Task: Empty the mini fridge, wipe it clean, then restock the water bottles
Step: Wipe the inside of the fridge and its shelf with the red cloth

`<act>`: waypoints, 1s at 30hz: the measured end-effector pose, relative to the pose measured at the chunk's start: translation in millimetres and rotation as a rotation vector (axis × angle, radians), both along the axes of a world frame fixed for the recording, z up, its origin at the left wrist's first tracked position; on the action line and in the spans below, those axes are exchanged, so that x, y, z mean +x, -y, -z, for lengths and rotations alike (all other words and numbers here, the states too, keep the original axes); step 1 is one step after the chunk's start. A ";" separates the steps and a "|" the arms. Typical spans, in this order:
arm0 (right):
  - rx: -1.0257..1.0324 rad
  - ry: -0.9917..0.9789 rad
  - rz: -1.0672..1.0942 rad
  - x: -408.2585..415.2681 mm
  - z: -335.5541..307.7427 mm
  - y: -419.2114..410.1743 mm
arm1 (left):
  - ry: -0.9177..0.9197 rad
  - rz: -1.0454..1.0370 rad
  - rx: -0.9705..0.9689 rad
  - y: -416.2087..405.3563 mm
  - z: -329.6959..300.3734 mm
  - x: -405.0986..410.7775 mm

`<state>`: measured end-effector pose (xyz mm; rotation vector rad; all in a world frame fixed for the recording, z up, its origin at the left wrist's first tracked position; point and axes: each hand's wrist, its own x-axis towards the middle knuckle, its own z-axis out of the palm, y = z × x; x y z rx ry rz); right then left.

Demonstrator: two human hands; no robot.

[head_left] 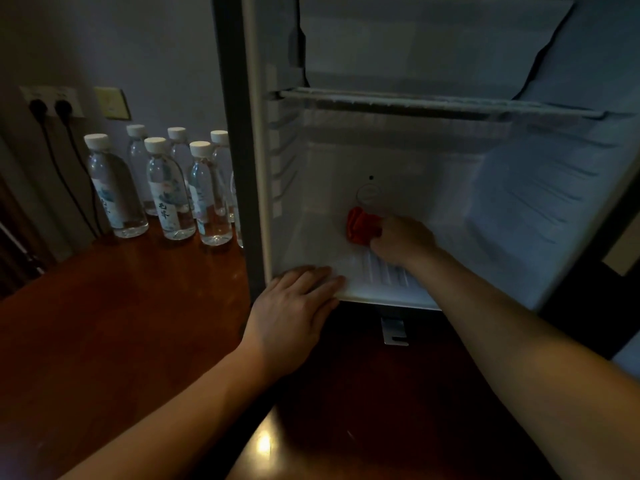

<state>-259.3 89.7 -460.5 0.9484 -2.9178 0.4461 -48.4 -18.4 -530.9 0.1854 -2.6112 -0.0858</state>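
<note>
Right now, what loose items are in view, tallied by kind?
Water bottles, standing on the wooden surface left of the fridge: 6 plainly visible, with part of a possible 7th at the fridge edge
Red cloth, held by the right hand inside the fridge: 1
Total: 7 certain

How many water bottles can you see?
6, perhaps a seventh half hidden behind the fridge edge. The water bottles stand clustered on the wooden floor, left of the open fridge.
</note>
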 end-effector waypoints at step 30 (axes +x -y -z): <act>-0.011 -0.112 -0.104 94.5 6.2 -63.8 | -0.068 -0.018 -0.185 -2.3 -6.7 -4.3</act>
